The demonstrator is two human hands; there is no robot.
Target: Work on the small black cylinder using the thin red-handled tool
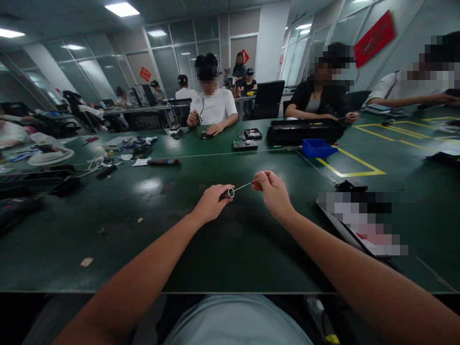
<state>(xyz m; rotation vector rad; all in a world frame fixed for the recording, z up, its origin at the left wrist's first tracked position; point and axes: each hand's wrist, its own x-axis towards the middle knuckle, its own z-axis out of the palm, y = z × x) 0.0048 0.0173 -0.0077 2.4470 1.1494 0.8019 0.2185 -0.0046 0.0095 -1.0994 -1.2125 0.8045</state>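
Observation:
My left hand [211, 203] is closed around a short dark cylinder with a shiny ring-shaped end [231, 192], which faces me. From that end a thin pale rod [243, 186] runs up to the right. My right hand [272, 192] pinches the rod's far end between thumb and fingers. Whether the rod reaches inside the cylinder or only touches it, I cannot tell. Both hands are held above the green table [237, 258], near its middle.
An electric screwdriver [163, 162] lies at the left, beyond a paper scrap [86, 262]. Farther off are opened hard drives [245, 144], a long black housing [305, 132] and a blue bin [318, 148]. A blurred-out object [359, 223] lies right. Co-workers [213, 108] sit opposite.

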